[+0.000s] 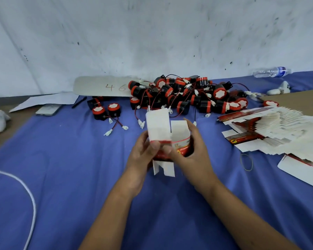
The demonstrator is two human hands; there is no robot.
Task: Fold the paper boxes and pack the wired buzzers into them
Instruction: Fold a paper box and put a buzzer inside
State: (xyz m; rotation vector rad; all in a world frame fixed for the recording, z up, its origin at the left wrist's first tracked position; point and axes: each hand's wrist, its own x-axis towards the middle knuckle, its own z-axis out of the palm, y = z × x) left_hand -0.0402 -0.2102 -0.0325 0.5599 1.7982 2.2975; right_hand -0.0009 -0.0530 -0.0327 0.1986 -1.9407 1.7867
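- Both hands hold one box (pixel 167 141) up off the blue table (pixel 70 168), near its middle, close to the person. Lifted like this, both ends are likely free to work on.
- The left hand (pixel 143 152) grips the box's left side, thumb on the front by the red band. The right hand (pixel 190 150) wraps the right side, thumb across the red printed face. Holding both sides probably keeps the sleeve squared open.
- The box's long axis runs nearly upright, tipped a little away from the person. White top flaps stand open and point up and away; bottom flaps hang open toward the table.
- Neither end is closed yet, so folding seems to be the step in hand.
- The buzzers (pixel 184 94) lie heaped beyond the box, wires tangled, within easy reach.
- Flat boxes (pixel 271 130) fan out at the right, by the right hand.
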